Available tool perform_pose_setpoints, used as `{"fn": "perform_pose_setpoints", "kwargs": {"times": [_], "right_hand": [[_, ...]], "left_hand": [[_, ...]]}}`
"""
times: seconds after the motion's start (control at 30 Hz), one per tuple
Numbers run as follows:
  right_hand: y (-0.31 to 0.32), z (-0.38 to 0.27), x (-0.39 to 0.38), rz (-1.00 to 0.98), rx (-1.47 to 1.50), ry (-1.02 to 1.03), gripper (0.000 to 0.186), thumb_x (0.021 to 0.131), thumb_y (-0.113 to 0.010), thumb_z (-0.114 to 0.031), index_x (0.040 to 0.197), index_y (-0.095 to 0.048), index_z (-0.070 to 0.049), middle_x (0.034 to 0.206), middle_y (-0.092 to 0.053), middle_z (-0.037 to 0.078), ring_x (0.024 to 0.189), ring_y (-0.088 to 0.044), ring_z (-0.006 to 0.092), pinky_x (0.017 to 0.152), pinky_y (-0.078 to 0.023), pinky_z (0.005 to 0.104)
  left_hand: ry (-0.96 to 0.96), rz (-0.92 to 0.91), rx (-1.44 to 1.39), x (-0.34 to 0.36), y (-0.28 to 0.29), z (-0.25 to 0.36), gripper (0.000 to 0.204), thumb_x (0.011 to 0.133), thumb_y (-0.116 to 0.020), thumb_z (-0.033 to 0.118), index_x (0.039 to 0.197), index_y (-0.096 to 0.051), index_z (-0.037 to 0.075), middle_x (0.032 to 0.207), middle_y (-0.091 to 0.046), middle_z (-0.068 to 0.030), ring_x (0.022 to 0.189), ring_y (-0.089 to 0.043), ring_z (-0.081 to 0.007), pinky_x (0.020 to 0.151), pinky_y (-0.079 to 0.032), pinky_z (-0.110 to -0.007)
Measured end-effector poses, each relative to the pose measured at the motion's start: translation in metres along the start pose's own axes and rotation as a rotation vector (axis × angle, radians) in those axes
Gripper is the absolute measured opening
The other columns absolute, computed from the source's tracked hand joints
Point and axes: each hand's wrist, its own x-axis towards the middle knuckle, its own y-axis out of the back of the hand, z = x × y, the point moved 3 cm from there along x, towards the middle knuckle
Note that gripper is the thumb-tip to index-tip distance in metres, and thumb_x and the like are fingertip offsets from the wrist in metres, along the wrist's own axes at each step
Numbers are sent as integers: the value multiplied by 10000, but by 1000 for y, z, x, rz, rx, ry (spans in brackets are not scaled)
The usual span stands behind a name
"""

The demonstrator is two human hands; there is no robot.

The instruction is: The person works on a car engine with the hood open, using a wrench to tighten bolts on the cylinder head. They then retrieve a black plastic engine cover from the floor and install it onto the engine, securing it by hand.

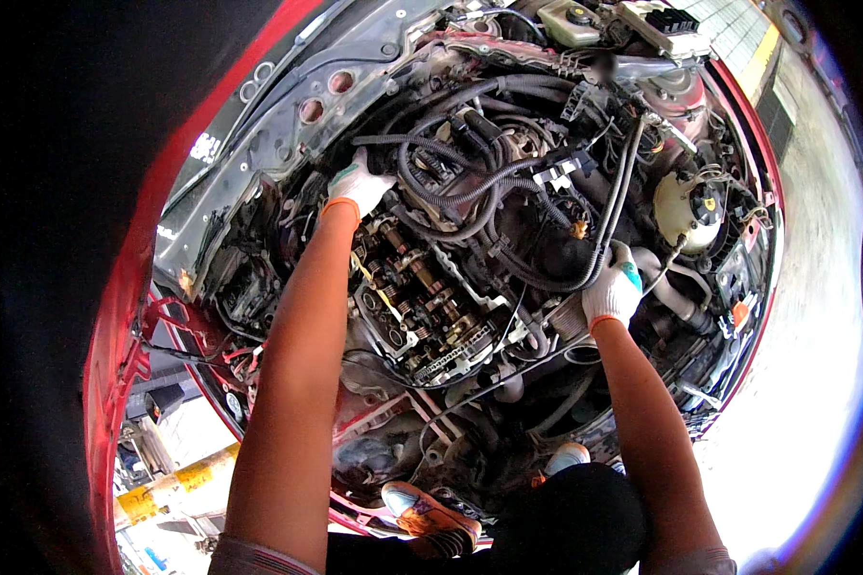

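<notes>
An engine with its camshafts (427, 287) laid bare fills the bay of a red car. Beyond and over it loops a wiring harness (508, 177) in black corrugated sleeving. My left hand (362, 187), in a white knit glove with an orange cuff, is closed at the far left corner of the cylinder head, just below the harness's left end; what its fingers hold is hidden. On the right, my right hand (616, 292), gloved alike, is closed around the harness where it bends upward. Its fingertips are partly out of sight.
A cream fluid reservoir (688, 211) with a black cap sits on the right. Another reservoir (571, 21) stands at the far side. The red bodywork (129, 355) curves along the left. An orange shoe (427, 513) shows at the near edge, beside a dark rounded shape.
</notes>
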Motion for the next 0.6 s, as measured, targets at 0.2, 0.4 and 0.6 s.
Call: {"fn": "perform_pose_setpoints", "kwargs": {"times": [0.2, 0.4, 0.6], "right_hand": [[3, -1, -2, 6, 49, -43, 291, 995, -578, -304, 1119, -739, -96, 1003, -747, 209, 933, -727, 375, 845, -554, 428], [5, -3, -2, 2, 69, -63, 284, 990, -594, -302, 1116, -742, -95, 1007, -749, 203, 940, -727, 370, 852, -553, 425], [3, -4, -2, 9, 101, -85, 271, 984, -611, -298, 1109, -746, -99, 1002, -747, 207, 926, -727, 368, 847, -553, 422]], "left_hand": [[-66, 12, 291, -5, 32, 27, 770, 845, -700, 422, 1460, -508, -1, 1299, -666, -253, 1191, -651, -404, 1006, -510, -456], [-160, 54, 20, 4, 25, -4, 594, 861, -663, 345, 1369, -603, 43, 1314, -674, -210, 1213, -641, -375, 1055, -485, -416], [-345, 180, 348, 21, 7, -33, 334, 920, -619, 232, 1229, -708, 142, 1270, -697, -147, 1174, -660, -354, 1011, -517, -423]]}}
